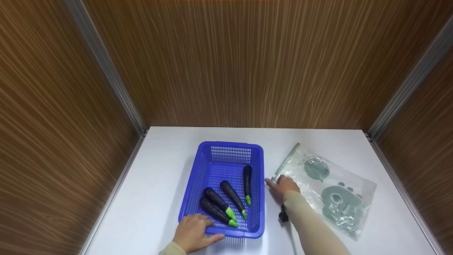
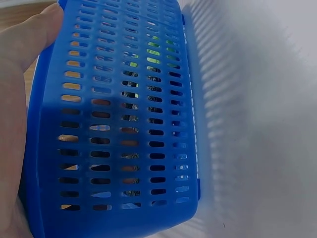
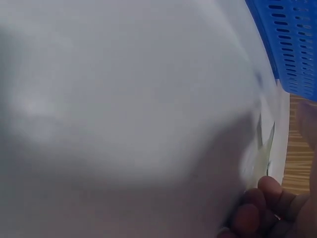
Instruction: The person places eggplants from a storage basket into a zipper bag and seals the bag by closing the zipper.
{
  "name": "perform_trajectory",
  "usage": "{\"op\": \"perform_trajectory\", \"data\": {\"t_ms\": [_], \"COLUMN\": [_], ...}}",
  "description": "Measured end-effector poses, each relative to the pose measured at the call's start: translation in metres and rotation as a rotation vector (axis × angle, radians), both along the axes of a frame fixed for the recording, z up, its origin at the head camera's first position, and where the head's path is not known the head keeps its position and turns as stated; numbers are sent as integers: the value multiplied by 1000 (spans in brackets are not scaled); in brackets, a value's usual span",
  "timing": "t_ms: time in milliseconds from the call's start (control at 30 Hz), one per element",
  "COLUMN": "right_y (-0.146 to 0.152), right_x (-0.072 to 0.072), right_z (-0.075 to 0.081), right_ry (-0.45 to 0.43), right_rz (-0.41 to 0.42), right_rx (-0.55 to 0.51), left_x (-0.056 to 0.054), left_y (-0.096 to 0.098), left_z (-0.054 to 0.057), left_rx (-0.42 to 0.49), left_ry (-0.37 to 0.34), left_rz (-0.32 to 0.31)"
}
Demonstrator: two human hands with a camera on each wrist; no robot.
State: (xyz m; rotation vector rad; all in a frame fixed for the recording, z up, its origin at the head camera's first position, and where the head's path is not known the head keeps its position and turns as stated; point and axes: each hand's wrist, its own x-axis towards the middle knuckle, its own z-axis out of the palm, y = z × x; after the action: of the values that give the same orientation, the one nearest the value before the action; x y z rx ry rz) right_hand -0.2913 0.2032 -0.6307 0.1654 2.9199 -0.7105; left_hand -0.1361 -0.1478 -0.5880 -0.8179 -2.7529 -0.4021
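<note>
Blue basket and clear bag on a white surface, with both hands at work. The blue basket stands upright and contains four dark eggplants with green ends; three lie slanted toward the near side, their green ends pointing nearer, and the fourth lies along the right wall. The left grip is closed on the basket's rim at the near left corner: fingers hook over the edge to the inside, while the thumb lies along the outer near side. The basket therefore extends forward and to the right of this grip, with the nearest eggplant just beside the fingers. In the left wrist view, the slotted basket wall fills the space next to the hand, with green and dark parts visible through the openings.

The right grip is at the clear bag, by the near end of its strip edge; the thumb is spread toward the basket's right wall. Its fingers are bent, but whether they pinch the bag cannot be told. The green-printed bag lies flat, extending rightward from this grip.
</note>
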Motion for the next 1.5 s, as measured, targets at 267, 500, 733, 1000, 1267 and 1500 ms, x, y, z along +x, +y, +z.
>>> {"op": "perform_trajectory", "data": {"t_ms": [267,500,733,1000,1267,1500], "right_y": [-5,-8,-7,-3,1,3], "right_x": [9,19,23,21,21,24], "right_z": [7,11,16,11,6,6], "right_ry": [-78,-79,-77,-62,-60,-62], "right_rz": [-14,12,33,69,110,122], "right_rx": [62,86,98,131,150,147], "left_x": [2,-1,-13,-34,-54,-71], "left_y": [1,-1,0,8,14,22], "left_z": [4,16,33,56,71,74], "left_rx": [-17,11,-34,-109,-156,-153], "left_ry": [-60,-207,-285,-311,-341,-400], "left_rz": [3,-20,-28,-26,-24,-9]}}
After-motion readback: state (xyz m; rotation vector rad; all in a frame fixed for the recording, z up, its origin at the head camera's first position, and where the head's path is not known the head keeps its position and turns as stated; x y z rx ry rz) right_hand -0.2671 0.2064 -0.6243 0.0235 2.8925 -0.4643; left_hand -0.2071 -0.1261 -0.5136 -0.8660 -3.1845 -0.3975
